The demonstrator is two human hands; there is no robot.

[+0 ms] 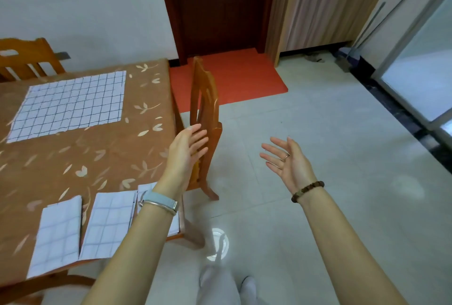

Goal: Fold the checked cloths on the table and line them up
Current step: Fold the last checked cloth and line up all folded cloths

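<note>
Room: pale tiled floor (342,158) is filling the right half of the frame, with a dark wooden door (220,11) at upper centre and an orange-red mat (232,77) lying before it.

Surface: a table (110,158) under a brown leaf-patterned cover is occupying the left side. One wooden chair (206,109) is standing at its right edge, another chair (27,58) at upper left.

Task items:
- Unfolded checked cloth (71,104): lying flat and spread in the upper left.
- First folded cloth (58,234), second folded cloth (108,224) and third folded cloth (146,189): sitting side by side along the table edge at lower left, the third largely hidden behind the left forearm.

Hands:
- Left hand (187,150): hanging at centre frame in front of the chair back, fingers straight and together, holding nothing. Whether it is touching the chair cannot be told.
- Right hand (287,160): held out over the floor right of centre, palm showing, fingers spread, holding nothing.

Step in hand, as a judgement: three cloths are looking finished and one is waiting. Doing it well is likely meaning taking two corners of the spread cloth, following the check lines so the edges are meeting squarely, smoothing each fold, reducing it to the size of the other three, and setting it at the left end of the row.
</note>
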